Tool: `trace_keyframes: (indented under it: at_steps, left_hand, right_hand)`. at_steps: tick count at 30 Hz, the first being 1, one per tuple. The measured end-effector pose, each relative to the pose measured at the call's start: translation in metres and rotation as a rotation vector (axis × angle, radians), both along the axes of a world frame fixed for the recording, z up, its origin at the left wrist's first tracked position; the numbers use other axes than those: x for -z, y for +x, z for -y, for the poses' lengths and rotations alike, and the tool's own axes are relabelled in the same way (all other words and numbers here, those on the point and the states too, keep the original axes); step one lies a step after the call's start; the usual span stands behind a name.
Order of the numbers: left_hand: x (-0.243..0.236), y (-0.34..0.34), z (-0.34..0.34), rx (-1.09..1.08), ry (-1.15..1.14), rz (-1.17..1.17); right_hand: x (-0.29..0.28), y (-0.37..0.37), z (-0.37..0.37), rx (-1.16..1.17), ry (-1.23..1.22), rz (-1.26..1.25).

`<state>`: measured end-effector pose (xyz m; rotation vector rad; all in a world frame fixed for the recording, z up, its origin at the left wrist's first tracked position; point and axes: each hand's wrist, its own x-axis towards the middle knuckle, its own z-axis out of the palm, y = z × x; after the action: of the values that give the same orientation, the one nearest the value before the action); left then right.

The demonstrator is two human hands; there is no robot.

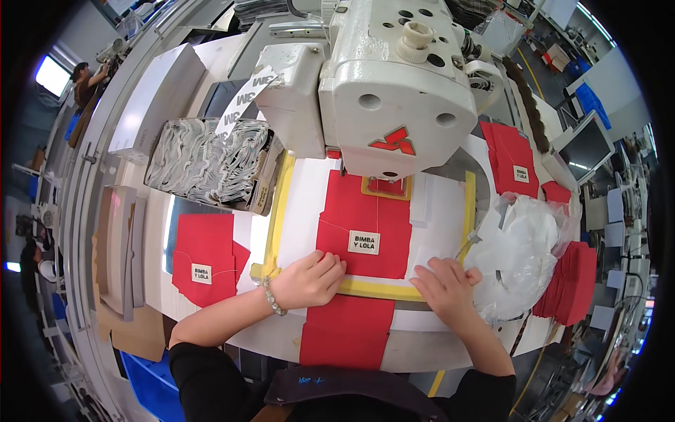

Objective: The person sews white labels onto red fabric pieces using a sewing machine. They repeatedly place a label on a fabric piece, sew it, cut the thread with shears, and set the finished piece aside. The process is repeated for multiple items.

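A red fabric piece (334,211) lies flat on a white work plate (299,204) under the sewing machine head. A cream label (364,243) sits on it, with thin pale threads trailing near. The machine's yellow-edged presser foot (386,187) is over the fabric's upper part. My left hand (309,280) is at the fabric's lower left edge, fingers curled and pressed together; what they pinch, if anything, is hidden. My right hand (446,287) is just right of the fabric's lower right corner, fingers bent but apart, holding nothing. Another red piece (346,332) lies nearer me, at the table's front edge.
The white sewing machine (401,98) rises behind the plate. On the left are a labelled red piece (204,253), a box of bundled grey-white strips (207,162) and a cardboard tray (116,253). On the right are a plastic bag of white pieces (517,260) and red stacks (571,285).
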<state>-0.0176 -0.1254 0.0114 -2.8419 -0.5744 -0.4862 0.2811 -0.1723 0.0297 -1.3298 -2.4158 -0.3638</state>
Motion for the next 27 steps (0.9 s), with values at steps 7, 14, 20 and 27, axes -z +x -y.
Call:
trace_keyframes:
  at_steps: [7, 14, 20, 27]
  left_hand:
    - [-0.003, 0.001, 0.003, -0.051, -0.080, 0.010]
    - [0.000, 0.002, 0.004, -0.094, -0.105, 0.083]
    - [-0.007, 0.000, 0.009, -0.284, -0.264, 0.169]
    - [-0.010, -0.001, 0.013, -0.328, -0.573, 0.676]
  right_hand:
    - [-0.032, 0.028, 0.044, 0.502, -0.343, -0.041]
    - [-0.014, 0.018, 0.063, 0.614, -0.374, -0.142]
    - [-0.014, 0.029, 0.065, 0.617, -0.490, -0.319]
    - [0.000, 0.032, 0.084, 0.600, -0.071, -0.823]
